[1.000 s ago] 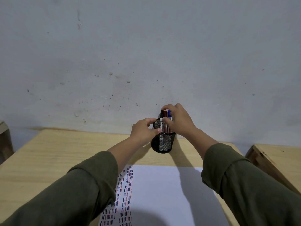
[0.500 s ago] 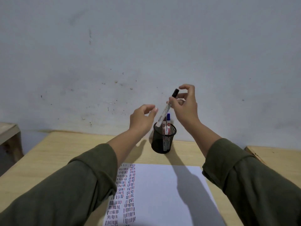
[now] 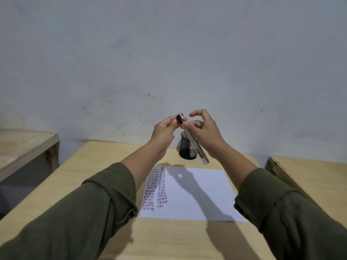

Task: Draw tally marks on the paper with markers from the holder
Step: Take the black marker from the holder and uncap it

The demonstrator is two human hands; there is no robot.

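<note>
Since half a second ago the marker (image 3: pixel 195 142) has swung over: its black cap (image 3: pixel 180 118) now points up-left and its barrel slants down to the lower right, crossing in front of the holder. At the far left edge of the frame stands a wooden bench (image 3: pixel 24 145). Moving right, the left hand (image 3: pixel 165 131) is raised at centre frame, thumb and fingertips pinched on the cap. Just right of it, the right hand (image 3: pixel 204 132) grips the clear barrel between thumb and middle fingers, the index finger curled loose above and touching nothing. Behind and below both hands the black mesh holder (image 3: pixel 185 151) stands on the wooden table (image 3: pixel 105 166). Nearer the camera lies the white paper (image 3: pixel 206 188), with columns of tally marks (image 3: pixel 155 188) along its left side.
</note>
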